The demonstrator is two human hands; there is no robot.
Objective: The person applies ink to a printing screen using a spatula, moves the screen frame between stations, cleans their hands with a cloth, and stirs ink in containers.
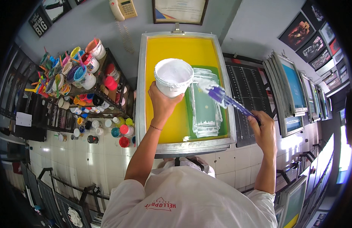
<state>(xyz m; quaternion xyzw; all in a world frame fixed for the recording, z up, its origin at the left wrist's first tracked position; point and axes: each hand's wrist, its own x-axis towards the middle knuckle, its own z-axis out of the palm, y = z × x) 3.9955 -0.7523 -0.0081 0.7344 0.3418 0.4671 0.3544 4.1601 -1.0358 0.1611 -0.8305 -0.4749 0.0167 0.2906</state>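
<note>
My left hand (164,99) is wrapped round a white tub (173,89) of white ink, held tilted above the screen. In my right hand (262,127) is the handle of a blue spatula (233,102), its blade coated with white ink and hanging over the right part of the screen. Beneath both lies a printing screen with a metal frame (141,114) and yellow mesh (164,49). A green stencil area (206,110) on its right side carries a rectangle of smeared white ink. The tub hides part of the mesh.
A shelf (124,100) crowded with ink tubs stands at the left, with more jars (124,142) on the floor. To the right are a black ruled board (248,95) and a row of stacked screens (292,87). A telephone (123,9) hangs on the wall.
</note>
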